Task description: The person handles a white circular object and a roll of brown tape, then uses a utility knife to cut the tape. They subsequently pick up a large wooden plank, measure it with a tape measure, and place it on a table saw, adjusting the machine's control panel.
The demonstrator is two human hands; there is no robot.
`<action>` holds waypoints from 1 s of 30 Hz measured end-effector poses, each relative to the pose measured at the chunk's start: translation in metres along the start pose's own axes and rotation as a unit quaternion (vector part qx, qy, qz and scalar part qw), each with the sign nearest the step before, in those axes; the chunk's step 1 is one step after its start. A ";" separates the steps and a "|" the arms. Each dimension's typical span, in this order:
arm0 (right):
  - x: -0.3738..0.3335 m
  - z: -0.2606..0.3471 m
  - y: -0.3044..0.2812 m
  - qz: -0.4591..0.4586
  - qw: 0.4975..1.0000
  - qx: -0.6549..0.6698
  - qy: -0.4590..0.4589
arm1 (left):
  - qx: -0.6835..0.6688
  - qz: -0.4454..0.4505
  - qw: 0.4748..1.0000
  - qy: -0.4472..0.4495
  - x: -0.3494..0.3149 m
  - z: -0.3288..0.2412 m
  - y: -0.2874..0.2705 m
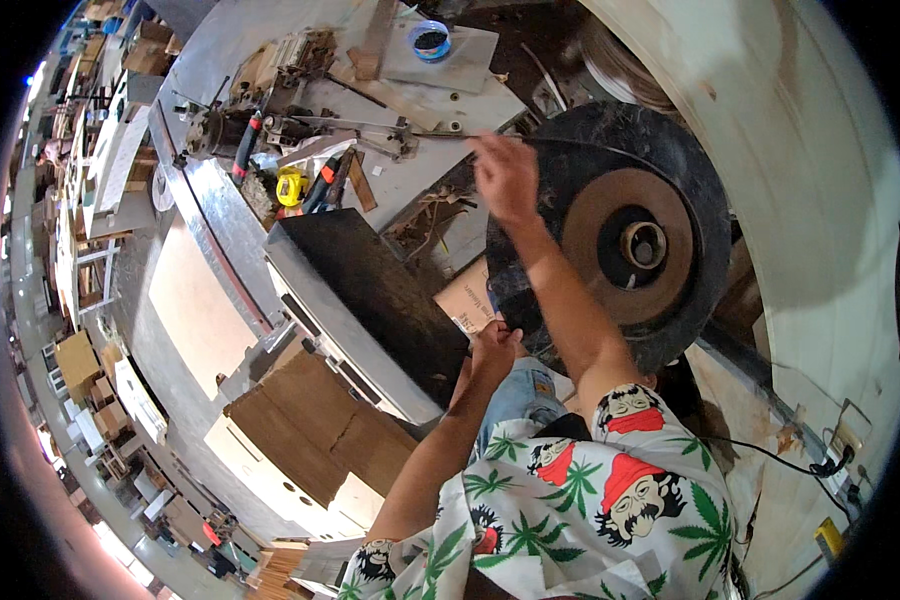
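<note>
Patterned shirt point(570, 500) is sitting nearest. The left hand point(496, 350) is bunching its fingers together, any hold hidden; the right hand point(507, 180) is blurring, its grip unclear. Just right of their fingers, the black wheel point(610, 235) is standing. Rim-side handling seems underway, calling next for steadiness.

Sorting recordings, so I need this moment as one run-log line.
left hand: fingers curled near cardboard, grip unclear | right hand: at edge of large black disc, grip unclear | bench: yellow tape measure, blue tub
</note>
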State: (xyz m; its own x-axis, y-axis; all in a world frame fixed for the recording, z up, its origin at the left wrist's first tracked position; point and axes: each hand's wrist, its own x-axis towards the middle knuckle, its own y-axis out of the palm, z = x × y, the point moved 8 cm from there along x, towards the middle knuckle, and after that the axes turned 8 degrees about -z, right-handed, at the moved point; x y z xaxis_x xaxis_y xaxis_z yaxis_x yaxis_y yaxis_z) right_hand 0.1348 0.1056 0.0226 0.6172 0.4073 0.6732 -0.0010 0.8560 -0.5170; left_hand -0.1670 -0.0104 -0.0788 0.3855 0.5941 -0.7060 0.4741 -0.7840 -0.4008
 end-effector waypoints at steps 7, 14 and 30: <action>0.010 -0.080 -0.036 0.083 0.986 -0.137 0.049 | -0.143 -0.060 0.987 0.032 0.034 0.038 0.013; 0.021 -0.038 0.025 0.113 0.990 -0.079 0.000 | -0.069 -0.033 0.997 0.008 0.010 -0.013 -0.013; -0.006 -0.068 -0.001 0.096 0.979 -0.161 0.073 | -0.094 -0.098 0.982 0.128 0.024 0.052 0.035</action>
State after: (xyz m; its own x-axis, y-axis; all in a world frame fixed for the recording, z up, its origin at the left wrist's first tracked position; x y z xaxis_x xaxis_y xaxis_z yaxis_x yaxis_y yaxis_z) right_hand 0.1842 0.0810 -0.0172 0.7365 0.4811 0.4755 0.1053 0.6129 -0.7831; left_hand -0.1825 -0.0329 -0.1406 0.4476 0.7753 -0.4456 0.6883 -0.6168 -0.3818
